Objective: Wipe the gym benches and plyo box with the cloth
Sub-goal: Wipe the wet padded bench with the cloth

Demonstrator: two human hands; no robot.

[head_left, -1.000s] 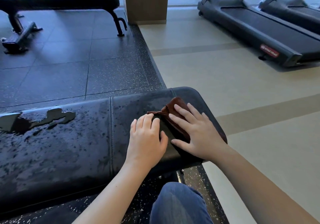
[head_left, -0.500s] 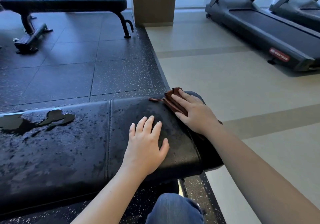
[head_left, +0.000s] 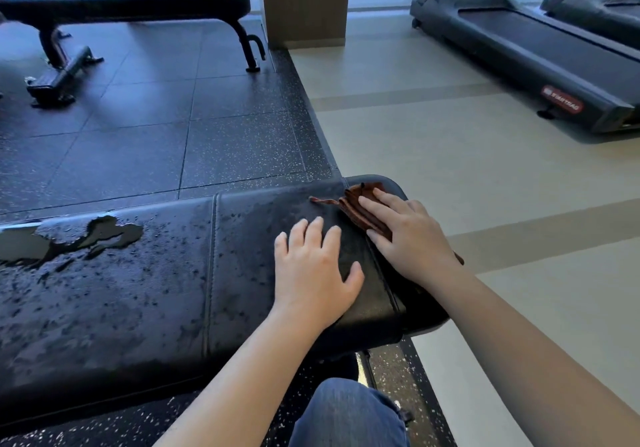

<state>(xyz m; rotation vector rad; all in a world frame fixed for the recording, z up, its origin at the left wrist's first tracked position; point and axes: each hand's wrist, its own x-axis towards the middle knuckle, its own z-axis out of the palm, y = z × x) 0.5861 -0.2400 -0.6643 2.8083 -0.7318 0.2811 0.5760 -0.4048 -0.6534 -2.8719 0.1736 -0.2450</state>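
Wet bench [head_left: 138, 291], right hand [head_left: 412, 239] flat on cloth [head_left: 356, 204] at far edge, left hand [head_left: 311, 273] flat beside, floor [head_left: 450, 152] beyond

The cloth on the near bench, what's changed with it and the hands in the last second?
The right hand slid the cloth away from the person to the far edge of the bench. The left hand, which touched the cloth before, now lies flat on the bench, apart from it. The puddle stays unwiped.
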